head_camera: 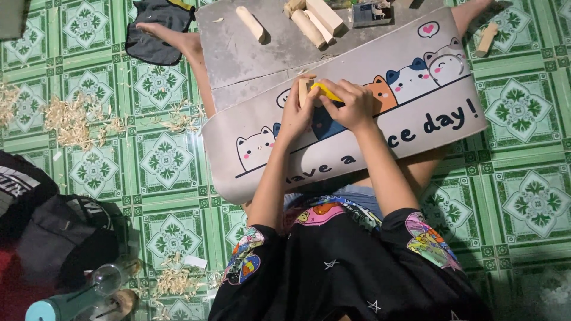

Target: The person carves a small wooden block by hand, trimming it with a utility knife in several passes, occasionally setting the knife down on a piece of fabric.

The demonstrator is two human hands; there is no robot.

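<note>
I sit on a green tiled floor with a grey mat [238, 53] printed with cartoon cats across my legs. My left hand [296, 113] grips a small pale wooden piece [304, 89] held upright over the mat. My right hand [351, 104] is closed around a yellow-handled tool [326, 91] pressed against that wooden piece. The tool's tip is hidden by my fingers. Both hands touch each other at the mat's middle.
Several pale wooden sticks [309, 24] and a small box [372, 13] lie at the mat's far end. Another wooden piece [486, 39] rests on the floor at top right. Wood shavings [65, 116] litter the tiles at left. Dark bags [53, 232] and a teal bottle [53, 308] sit at lower left.
</note>
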